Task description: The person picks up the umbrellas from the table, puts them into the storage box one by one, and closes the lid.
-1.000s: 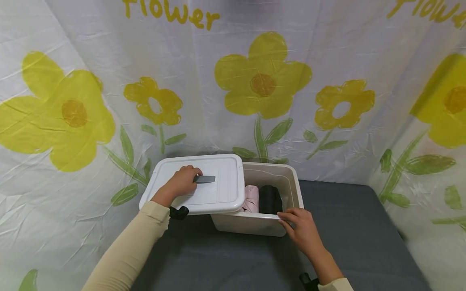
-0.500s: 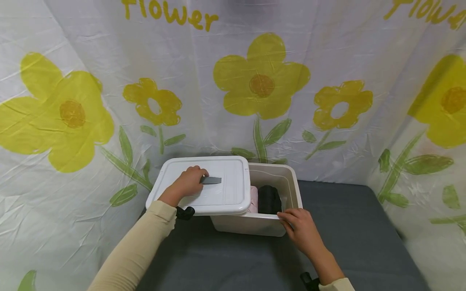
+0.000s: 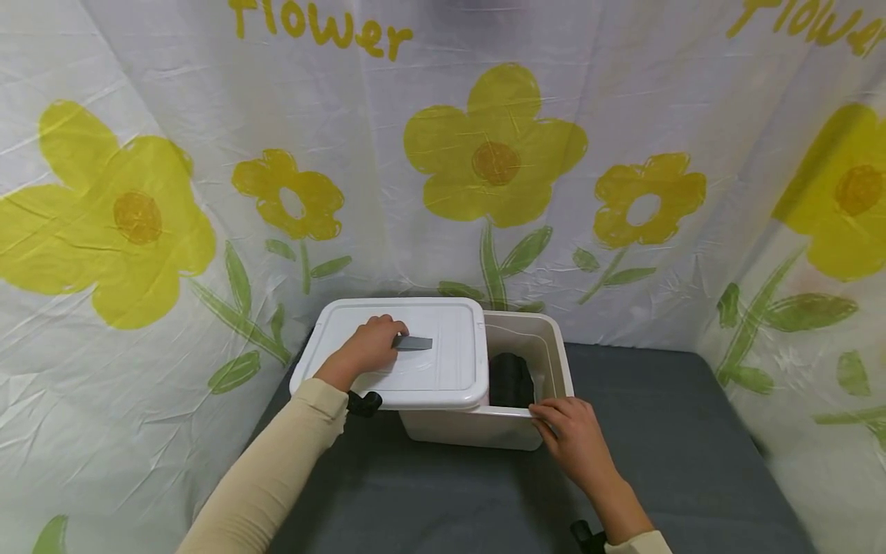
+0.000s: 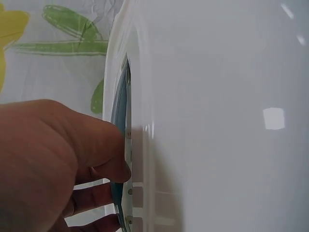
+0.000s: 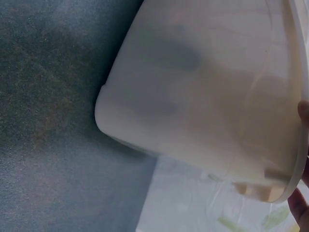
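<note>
A white lid point(image 3: 457, 369) lies over the left part of a beige plastic storage box point(image 3: 471, 429), leaving its right end uncovered. My left hand point(image 3: 367, 346) grips the grey handle point(image 3: 415, 343) on top of the lid; the left wrist view has the thumb and fingers around that handle point(image 4: 120, 108). At the box's front right corner, my right hand point(image 3: 571, 438) pinches the rim, and its fingertips point(image 5: 303, 113) show at the right wrist view's edge. Inside the box sits a black rolled bundle point(image 3: 511, 381), seemingly cloth. Only a sliver of something pink shows beside it.
The box stands on a dark grey surface point(image 3: 657, 462). Right behind it hangs a white curtain point(image 3: 388, 231) printed with yellow flowers, which also runs along the left and right sides.
My left hand has slid the lid to the right across the box, covering nearly all of the pink bundle. My right hand has stayed at the corner of the rim.
</note>
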Available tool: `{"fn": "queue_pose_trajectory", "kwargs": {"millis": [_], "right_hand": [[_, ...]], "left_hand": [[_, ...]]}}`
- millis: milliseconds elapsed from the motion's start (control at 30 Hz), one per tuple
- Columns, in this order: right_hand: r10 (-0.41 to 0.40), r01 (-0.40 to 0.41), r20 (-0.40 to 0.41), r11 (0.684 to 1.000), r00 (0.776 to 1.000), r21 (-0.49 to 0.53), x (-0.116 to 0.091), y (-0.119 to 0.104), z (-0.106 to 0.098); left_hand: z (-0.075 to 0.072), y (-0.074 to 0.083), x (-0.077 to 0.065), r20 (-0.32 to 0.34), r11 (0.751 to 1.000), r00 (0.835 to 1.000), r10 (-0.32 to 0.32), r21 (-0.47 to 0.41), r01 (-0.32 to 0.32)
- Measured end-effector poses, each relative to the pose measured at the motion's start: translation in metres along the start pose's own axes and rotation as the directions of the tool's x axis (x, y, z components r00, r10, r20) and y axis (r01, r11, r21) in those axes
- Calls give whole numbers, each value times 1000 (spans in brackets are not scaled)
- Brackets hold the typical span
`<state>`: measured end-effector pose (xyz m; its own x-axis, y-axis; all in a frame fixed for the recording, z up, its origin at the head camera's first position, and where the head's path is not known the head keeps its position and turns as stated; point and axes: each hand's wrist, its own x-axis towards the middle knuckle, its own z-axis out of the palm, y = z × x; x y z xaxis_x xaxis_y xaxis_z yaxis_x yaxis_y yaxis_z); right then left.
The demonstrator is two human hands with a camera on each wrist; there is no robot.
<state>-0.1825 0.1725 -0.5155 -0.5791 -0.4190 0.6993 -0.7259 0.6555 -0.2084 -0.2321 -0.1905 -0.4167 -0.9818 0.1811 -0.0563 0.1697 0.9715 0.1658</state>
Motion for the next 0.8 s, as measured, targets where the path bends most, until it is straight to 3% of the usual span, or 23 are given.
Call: {"fn": "queue_pose_trajectory", "kwargs": {"millis": [267,800], "right_hand": [[-42,44,-66,999,997,29,-2,4,0],[-34,37,-121,999,992,17,-5,5,-2]], "left_hand": [[2,9,8,17,1000,1000,16,3,-16],[10,26,23,52,1000,998,32,-2,-31]]}}
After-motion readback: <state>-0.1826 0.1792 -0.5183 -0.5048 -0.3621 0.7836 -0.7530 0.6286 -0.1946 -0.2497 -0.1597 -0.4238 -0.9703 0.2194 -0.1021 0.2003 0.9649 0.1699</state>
